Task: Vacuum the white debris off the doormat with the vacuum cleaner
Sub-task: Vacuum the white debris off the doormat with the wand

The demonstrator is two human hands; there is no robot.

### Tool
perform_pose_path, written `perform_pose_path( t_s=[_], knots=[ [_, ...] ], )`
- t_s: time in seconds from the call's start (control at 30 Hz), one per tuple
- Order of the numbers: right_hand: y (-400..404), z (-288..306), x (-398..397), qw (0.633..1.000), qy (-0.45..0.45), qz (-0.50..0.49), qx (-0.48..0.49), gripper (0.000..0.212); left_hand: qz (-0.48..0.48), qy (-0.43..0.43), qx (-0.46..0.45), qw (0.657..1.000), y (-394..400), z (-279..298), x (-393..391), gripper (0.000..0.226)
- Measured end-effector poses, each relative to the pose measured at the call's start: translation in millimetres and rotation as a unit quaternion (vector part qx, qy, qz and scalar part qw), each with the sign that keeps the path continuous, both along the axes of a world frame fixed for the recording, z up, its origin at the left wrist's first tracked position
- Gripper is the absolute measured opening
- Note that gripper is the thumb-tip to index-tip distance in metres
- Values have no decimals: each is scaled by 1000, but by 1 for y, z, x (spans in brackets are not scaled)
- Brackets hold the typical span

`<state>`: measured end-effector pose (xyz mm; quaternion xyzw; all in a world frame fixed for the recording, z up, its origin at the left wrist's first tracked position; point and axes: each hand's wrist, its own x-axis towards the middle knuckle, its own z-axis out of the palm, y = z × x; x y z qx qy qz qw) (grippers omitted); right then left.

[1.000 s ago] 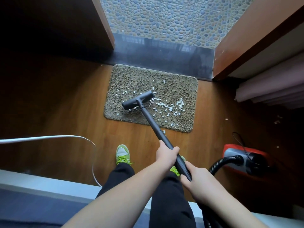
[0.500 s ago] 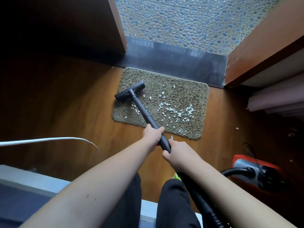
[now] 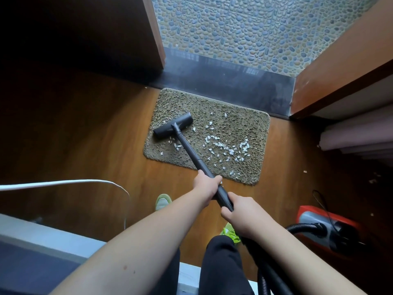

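On the mat (image 3: 223,124), left end, the nozzle (image 3: 173,126) sits flat, just beside the mat's left edge. Debris (image 3: 226,148) is mostly mid-mat toward the right, a few bits right under the wand (image 3: 188,149) near the nozzle, and a couple at the mat's near edge.

You hold the wand two-handed: left hand (image 3: 206,184) wrapped round it further down, just off the mat's near edge; right hand (image 3: 240,216) wrapped round it higher up, where the hose (image 3: 302,226) joins. Both grips are closed tight on the wand.

Handling guess: the wand is stiff and light, so it steers fine from where you hold it; no need to regrip. The hose is floppy and will tug toward the red vacuum (image 3: 331,228), well right of the mat. The mat looks soft and shaggy, so it may bunch or slide on the wood floor (image 3: 95,135) if you push hard. The debris looks light and flaky and could scatter.

Most of it remains, right of the nozzle.
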<state>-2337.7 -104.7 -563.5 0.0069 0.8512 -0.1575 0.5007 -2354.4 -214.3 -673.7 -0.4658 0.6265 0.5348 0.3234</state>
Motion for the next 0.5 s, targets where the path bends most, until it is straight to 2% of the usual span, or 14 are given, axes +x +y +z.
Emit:
perform_pose_path(
  t_s=[0.3,0.5],
  knots=[
    [37,15,18,1000,-2,-18,10,13,-36,-13,27,999,39,10,17,38],
    [59,23,30,999,-5,-37,13,14,-71,-23,32,997,60,18,27,78]
  ],
)
